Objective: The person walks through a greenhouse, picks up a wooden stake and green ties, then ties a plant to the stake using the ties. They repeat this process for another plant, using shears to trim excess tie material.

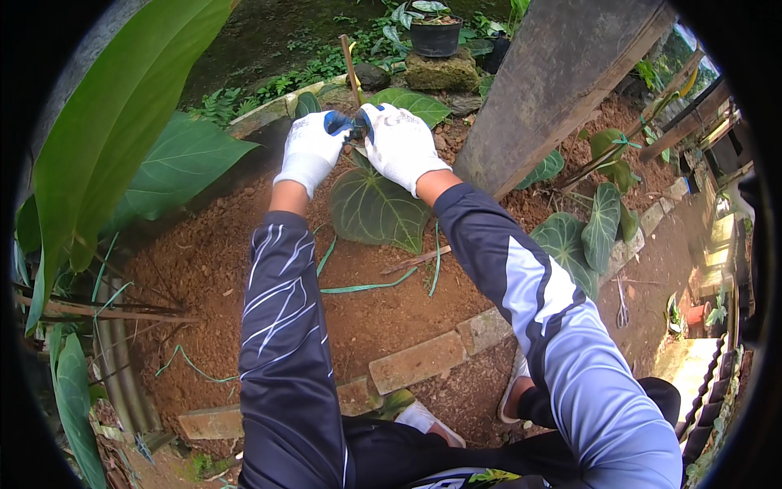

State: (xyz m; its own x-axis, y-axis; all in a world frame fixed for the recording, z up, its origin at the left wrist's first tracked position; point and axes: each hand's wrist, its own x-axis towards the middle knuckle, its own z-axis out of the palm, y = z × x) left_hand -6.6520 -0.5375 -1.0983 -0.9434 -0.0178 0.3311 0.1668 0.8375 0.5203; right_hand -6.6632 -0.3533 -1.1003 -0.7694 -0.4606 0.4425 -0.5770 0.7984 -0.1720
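Note:
My left hand (pixel 313 145), in a white knit glove with blue-coated fingertips, meets my right hand (pixel 397 142), gloved the same way. Both sets of fingers are closed at the stem of a leafy plant, just in front of a thin wooden stake (pixel 350 70). The fingers cover most of the stem, and whether a tie is pinched there too is hidden. A large heart-shaped leaf (pixel 379 208) with pale veins hangs below my hands. Another broad leaf (pixel 415 105) spreads behind my right hand. Green plastic ties (pixel 366 288) lie loose on the soil below.
A thick wooden post (pixel 556 91) leans close to my right forearm. Large leaves (pixel 122 122) crowd the left. Bricks (pixel 418 362) edge the soil bed (pixel 275 324) near my feet. Scissors (pixel 622 305) lie on the path at right. A black pot (pixel 435 38) sits on a mossy stone.

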